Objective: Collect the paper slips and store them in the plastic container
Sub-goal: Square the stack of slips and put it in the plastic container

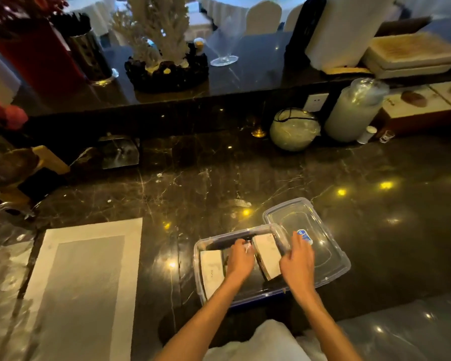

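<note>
A clear plastic container (199, 278) with a blue base edge stands on the dark marble counter in front of me. Inside it lie two stacks of white paper slips, one at the left (211, 272) and one at the right (267, 255). My left hand (240, 259) is down inside the container between the stacks, fingers curled on a small pale slip. My right hand (296, 264) rests on the container's right rim beside the right stack, fingers spread. The clear lid (323, 246), with a blue label, lies flat just right of the container.
A white and grey placemat (86, 282) lies to the left. Along the back of the counter stand a round glass bowl (294, 130), a wrapped white jar (354, 113) and a napkin holder (119, 152). A raised ledge behind carries a white coral ornament (164, 35) and a glass (224, 58).
</note>
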Demonstrator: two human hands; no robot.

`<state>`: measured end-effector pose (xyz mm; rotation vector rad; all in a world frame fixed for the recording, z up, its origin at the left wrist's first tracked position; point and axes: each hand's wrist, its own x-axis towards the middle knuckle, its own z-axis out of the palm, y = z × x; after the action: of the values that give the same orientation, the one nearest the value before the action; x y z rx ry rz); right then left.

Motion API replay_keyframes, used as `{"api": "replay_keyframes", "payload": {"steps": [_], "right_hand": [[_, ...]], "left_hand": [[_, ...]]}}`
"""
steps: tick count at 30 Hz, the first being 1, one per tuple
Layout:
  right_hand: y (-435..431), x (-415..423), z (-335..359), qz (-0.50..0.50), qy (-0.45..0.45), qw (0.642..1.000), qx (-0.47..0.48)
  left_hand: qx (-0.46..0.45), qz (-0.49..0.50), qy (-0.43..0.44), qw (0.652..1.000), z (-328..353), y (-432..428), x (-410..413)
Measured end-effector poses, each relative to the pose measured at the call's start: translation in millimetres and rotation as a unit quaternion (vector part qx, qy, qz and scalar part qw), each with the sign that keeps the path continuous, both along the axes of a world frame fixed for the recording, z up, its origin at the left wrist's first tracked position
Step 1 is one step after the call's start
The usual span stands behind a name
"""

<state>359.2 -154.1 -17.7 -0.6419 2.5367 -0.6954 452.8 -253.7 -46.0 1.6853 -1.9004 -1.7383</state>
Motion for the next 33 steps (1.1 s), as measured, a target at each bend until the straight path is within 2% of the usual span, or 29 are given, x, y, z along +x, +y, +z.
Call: {"api": "replay_keyframes", "payload": {"steps": [3,8,15,19,22,24,27,30,33], "right_hand": [[11.2,-4.1,-9.1,-0.018,-0.127,0.991,0.029],[15.7,-9.1,-19.2,-0.045,-0.164,0.985,0.019],[24.1,-14.1,-27.8,-0.025,-0.176,0.984,-0.010],[28.3,-28.8,-31.2,0.002,-0.247,0.968,-0.044],[40.5,-51.3,-30.9,-0.064,-0.259,0.959,-0.098],[53.7,-72.5,-34.7,-0.135,-0.234,0.957,-0.106],[79.5,-106.5,-44.1,-0.202,-0.212,0.955,-0.047],[107.3,-130.6,-60.7,-0.200,-0.222,0.953,0.041],[128.4,-138.4,-74.2,-0.199,-0.258,0.941,0.094]], "left_hand": [[0.047,-0.023,-0.032,0.998,-17.4,2.5,-26.8],[0.022,-0.025,-0.073,0.997,-26.3,8.4,-47.0],[0.022,-0.007,-0.061,0.998,-29.2,20.5,-46.3],[0.025,0.038,-0.057,0.997,-27.9,18.2,-48.0],[-0.053,0.109,-0.059,0.991,-17.3,12.6,-48.2],[-0.100,0.106,-0.057,0.988,-9.0,5.4,-56.6],[-0.176,0.043,-0.086,0.980,11.9,-6.1,-87.6],[-0.275,0.010,-0.078,0.958,29.8,-19.8,-132.2],[-0.316,-0.126,-0.074,0.937,39.0,-35.8,-180.4]]}}
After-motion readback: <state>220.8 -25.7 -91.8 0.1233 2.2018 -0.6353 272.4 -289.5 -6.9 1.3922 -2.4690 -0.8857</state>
